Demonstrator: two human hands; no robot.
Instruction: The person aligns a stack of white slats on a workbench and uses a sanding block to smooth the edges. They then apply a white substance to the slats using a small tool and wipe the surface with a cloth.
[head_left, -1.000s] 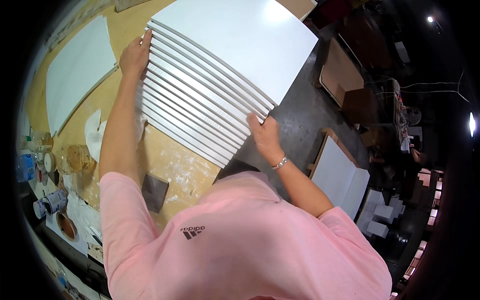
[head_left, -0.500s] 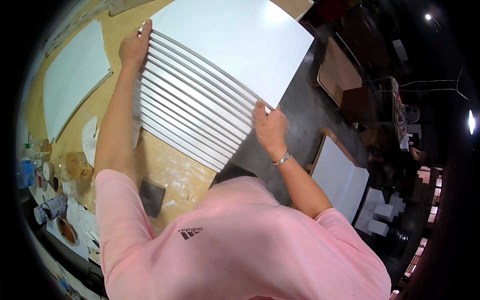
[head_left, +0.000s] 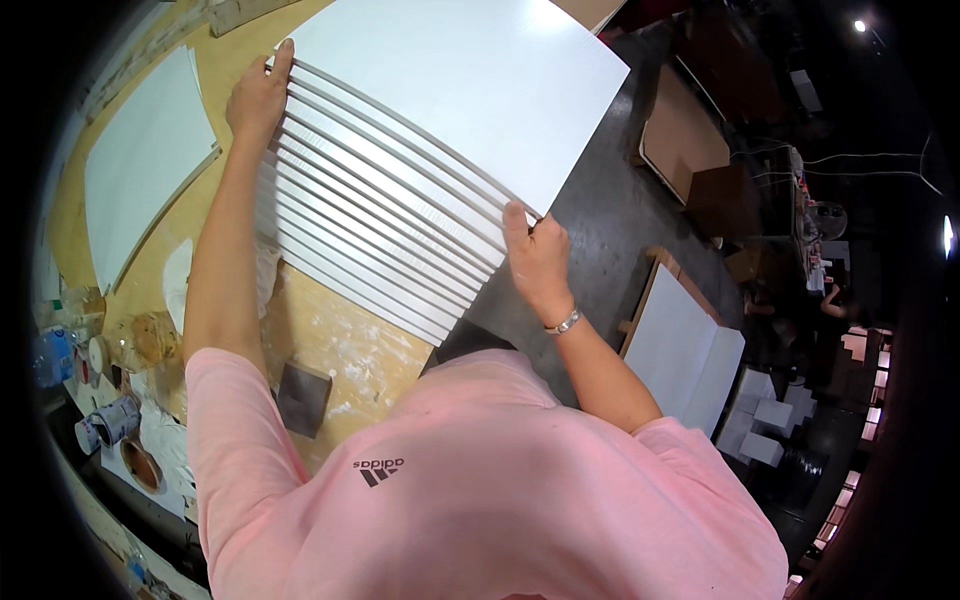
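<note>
White boards with grey edges (head_left: pixel 385 205) lie overlapped in narrow, even steps, slanting from upper left to lower right. My left hand (head_left: pixel 258 105) is closed on their left ends, its thumb pointing up by the farthest grey edge. At the other end of that edge my right hand (head_left: pixel 540 258), with a metal watch at the wrist, grips the right ends, thumb on top. How the fingers sit below the boards is hidden. Beyond the stepped edges spreads a wide, smooth white surface (head_left: pixel 455 85).
A yellowish worktable (head_left: pixel 345 335) with white smears carries a dark block (head_left: pixel 303 398) and a white sheet stack (head_left: pixel 150 165). Bottles, a tin (head_left: pixel 115 418) and a brown bowl (head_left: pixel 140 464) crowd the left. Right, on the grey floor, are a white-topped stack (head_left: pixel 675 345) and brown boards (head_left: pixel 685 130).
Both hands have shifted slightly left, still gripping the stepped boards. The boards' left ends have moved a little left with them.
</note>
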